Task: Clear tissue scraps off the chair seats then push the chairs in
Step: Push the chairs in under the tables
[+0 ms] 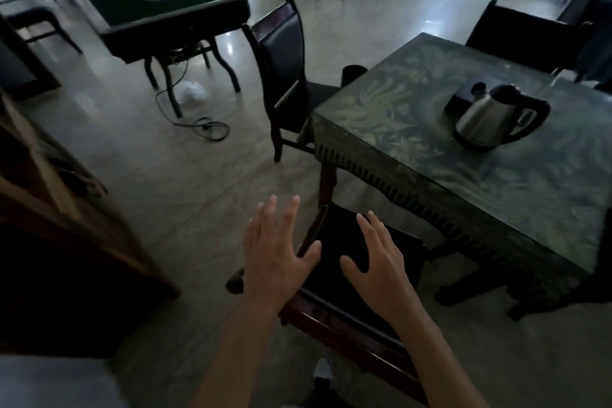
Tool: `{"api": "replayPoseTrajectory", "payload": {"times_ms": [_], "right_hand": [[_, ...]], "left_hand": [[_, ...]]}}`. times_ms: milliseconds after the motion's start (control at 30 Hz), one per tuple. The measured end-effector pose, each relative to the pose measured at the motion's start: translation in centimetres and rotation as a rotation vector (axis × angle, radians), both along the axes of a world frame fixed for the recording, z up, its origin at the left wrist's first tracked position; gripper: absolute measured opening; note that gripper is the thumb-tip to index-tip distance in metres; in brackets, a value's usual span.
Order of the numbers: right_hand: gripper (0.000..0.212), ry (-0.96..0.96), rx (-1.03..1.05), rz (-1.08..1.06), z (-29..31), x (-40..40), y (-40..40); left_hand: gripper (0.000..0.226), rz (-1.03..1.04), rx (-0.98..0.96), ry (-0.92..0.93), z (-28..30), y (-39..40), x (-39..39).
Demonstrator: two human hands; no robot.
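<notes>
In the head view, both bare hands are stretched out above the near dark wooden chair with the black padded seat (334, 262), which stands partly under the corner of the worktop covered with a green patterned cloth (463, 156). The left hand (278, 248) has its fingers straight and spread; its grip is released and holds nothing, and its thumb lies at the left edge of the chair frame. The right hand (381, 262) is also released, fingers straight and a little apart, over the black seat; I cannot tell if the palm touches the seat. No tissue scrap can be made out on this dark seat. A second dark chair with a blue-grey padded back (284, 53) stands at the far left side of the worktop, its seat partly under the cloth. A third dark chair (526, 33) stands at the far side. On the worktop stands a steel electric kettle with a black handle (493, 116), and just behind it lies a small black box (463, 96). On the tiled floor (205, 182), near the legs of a square green-topped game table (159, 3), lies a white crumpled scrap (192, 91), beside a black cable (205, 126).
</notes>
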State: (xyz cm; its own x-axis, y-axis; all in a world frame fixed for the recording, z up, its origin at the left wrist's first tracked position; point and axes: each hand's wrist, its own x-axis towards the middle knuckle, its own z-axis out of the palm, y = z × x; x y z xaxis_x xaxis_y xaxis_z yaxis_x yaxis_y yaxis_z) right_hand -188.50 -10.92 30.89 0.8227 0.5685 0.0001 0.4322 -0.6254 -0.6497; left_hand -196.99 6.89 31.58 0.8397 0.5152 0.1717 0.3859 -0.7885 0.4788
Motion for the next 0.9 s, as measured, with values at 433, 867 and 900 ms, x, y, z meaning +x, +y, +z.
{"api": "replayPoseTrajectory", "payload": {"times_ms": [433,867,900], "right_hand": [[0.077,-0.043,0.039,-0.361,0.2,-1.4,-2.2],[0.075,-0.122,0.042,-0.575,0.8,-7.6,-3.6],[0.075,-0.109,0.070,-0.582,0.7,-8.0,-3.6]], "left_hand": [[0.082,-0.329,0.006,0.012,0.2,-0.5,3.4],[0.081,-0.531,-0.020,-0.015,0.0,-1.2,0.2],[0.080,-0.536,-0.039,-0.008,-0.2,-1.2,-0.2]]}}
